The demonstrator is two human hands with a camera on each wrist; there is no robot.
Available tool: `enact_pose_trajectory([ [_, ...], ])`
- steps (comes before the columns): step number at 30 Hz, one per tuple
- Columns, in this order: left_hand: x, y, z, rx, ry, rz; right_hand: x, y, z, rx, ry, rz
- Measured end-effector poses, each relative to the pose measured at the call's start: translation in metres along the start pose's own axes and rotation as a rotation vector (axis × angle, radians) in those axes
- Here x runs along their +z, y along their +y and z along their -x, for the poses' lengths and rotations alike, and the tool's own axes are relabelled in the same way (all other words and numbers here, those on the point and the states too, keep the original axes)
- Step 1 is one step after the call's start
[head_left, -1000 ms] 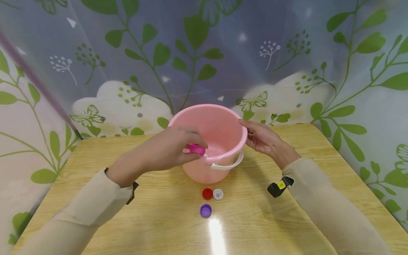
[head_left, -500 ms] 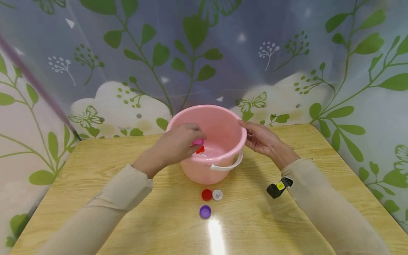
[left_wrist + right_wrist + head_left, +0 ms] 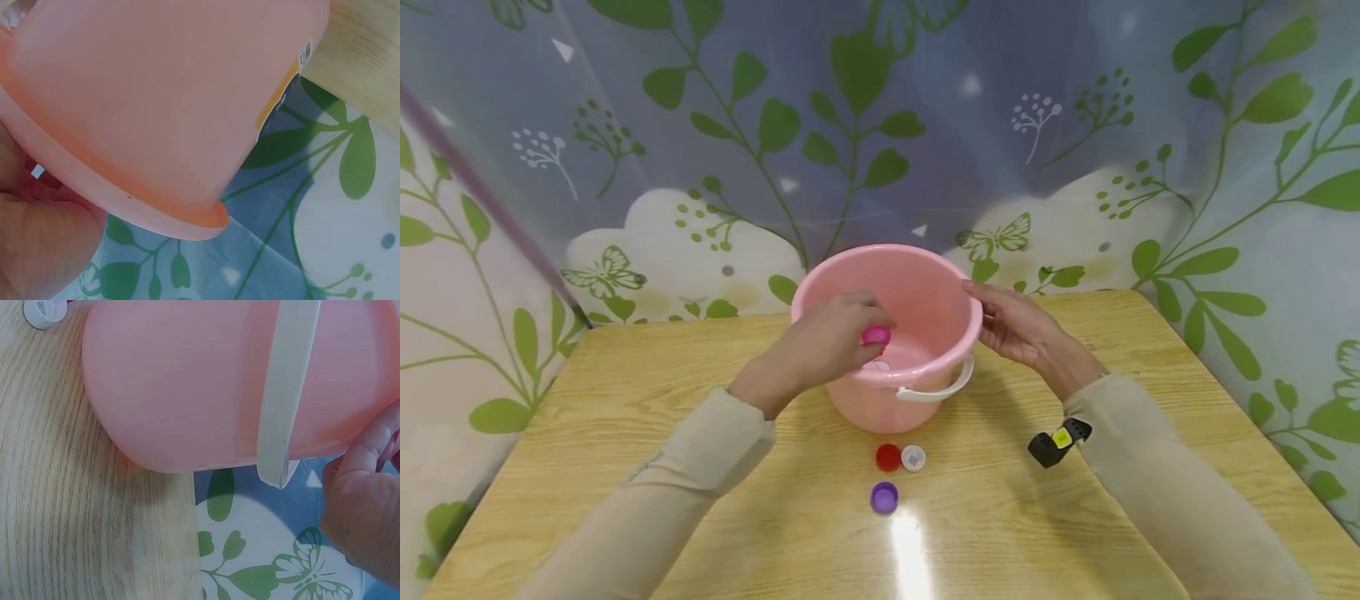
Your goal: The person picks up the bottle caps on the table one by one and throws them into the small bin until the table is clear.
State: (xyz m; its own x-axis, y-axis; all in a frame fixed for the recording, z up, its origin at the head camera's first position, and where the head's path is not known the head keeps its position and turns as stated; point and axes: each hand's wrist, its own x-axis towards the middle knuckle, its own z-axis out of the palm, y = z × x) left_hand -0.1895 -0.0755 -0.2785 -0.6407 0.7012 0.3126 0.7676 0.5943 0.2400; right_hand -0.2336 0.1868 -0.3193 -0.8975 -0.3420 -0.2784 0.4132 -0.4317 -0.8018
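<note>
A pink bucket (image 3: 880,408) stands on the wooden table. My left hand (image 3: 831,337) reaches over its near left rim and pinches a magenta bottle cap (image 3: 876,335) between thumb and fingers, inside the mouth. Under that cap a white cap (image 3: 878,365) shows in the bucket, partly hidden by the hand and rim. At the right side, my right hand (image 3: 1018,329) grips the bucket's rim; in the right wrist view its curled fingers (image 3: 372,447) are at the rim. In the left wrist view, the left hand (image 3: 47,231) bends over the rim, its fingertips hidden.
In front of the bucket lie a red cap (image 3: 888,457), a white cap (image 3: 913,457) beside it, and a purple cap (image 3: 884,497) nearer. The white handle (image 3: 936,392) hangs down the bucket's front right. A patterned cloth (image 3: 880,150) hangs behind the table.
My left hand has moved from the near rim farther into the bucket's mouth, then slightly right, still pinching the magenta cap. The right hand and the bucket have stayed put.
</note>
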Motion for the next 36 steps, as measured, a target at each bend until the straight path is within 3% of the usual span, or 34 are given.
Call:
enact_pose_trajectory([
  [7,0.000,0.000,0.001,-0.066,-0.024,-0.009,-0.001,0.000,0.000,0.000,-0.009,-0.015],
  [10,0.000,0.000,0.003,-0.061,-0.006,-0.052,-0.001,0.000,-0.001,0.003,-0.008,-0.023],
  [15,0.001,-0.001,0.007,-0.040,0.092,-0.134,0.001,0.000,0.000,0.001,-0.008,-0.023],
  [19,0.003,0.001,0.012,-0.017,0.215,-0.243,0.001,0.000,0.000,0.004,-0.010,-0.016],
  [24,0.009,0.005,0.015,0.102,0.428,-0.407,-0.002,0.000,0.000,0.008,-0.005,-0.002],
  [29,0.016,0.013,0.027,0.266,0.670,-0.406,-0.003,0.000,0.000,0.015,-0.007,-0.003],
  [32,0.022,0.022,0.040,0.390,0.717,-0.394,-0.002,0.000,0.000,0.012,-0.001,-0.001],
  [36,0.035,0.031,0.056,0.480,0.649,-0.357,-0.001,-0.001,-0.001,0.010,-0.001,-0.006],
])
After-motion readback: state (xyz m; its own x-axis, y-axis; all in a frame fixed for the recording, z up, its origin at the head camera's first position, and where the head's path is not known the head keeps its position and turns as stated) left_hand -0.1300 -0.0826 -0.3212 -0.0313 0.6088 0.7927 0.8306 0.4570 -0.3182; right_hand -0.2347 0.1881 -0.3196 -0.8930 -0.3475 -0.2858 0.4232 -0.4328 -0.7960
